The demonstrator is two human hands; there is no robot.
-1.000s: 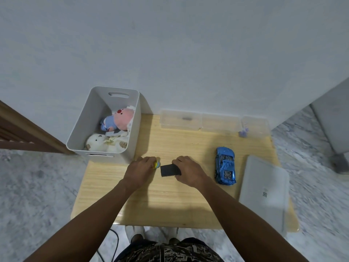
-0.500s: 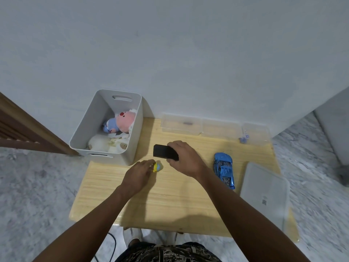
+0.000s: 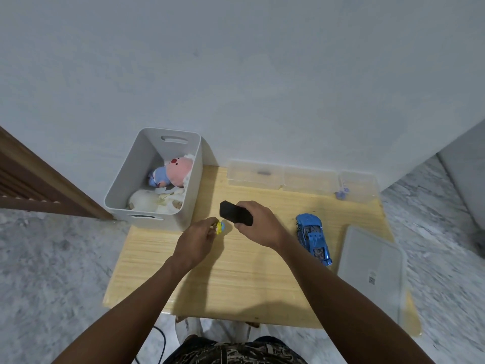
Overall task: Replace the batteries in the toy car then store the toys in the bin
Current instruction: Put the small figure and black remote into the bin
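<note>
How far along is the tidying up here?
Two plush toys already lie in the white bin. The right hand holds a black block; the left hand pinches a small yellow toy. The blue car waits on the table.

A: Location type?
B: Domestic room. Indicators: marble-pattern floor (image 3: 52, 258), plain painted wall (image 3: 236, 74), wooden door frame (image 3: 39, 185).
A: Further evidence?
B: Low wooden table (image 3: 249, 279) carrying a grey bin (image 3: 194, 179) of plush toys (image 3: 175, 172).
</note>
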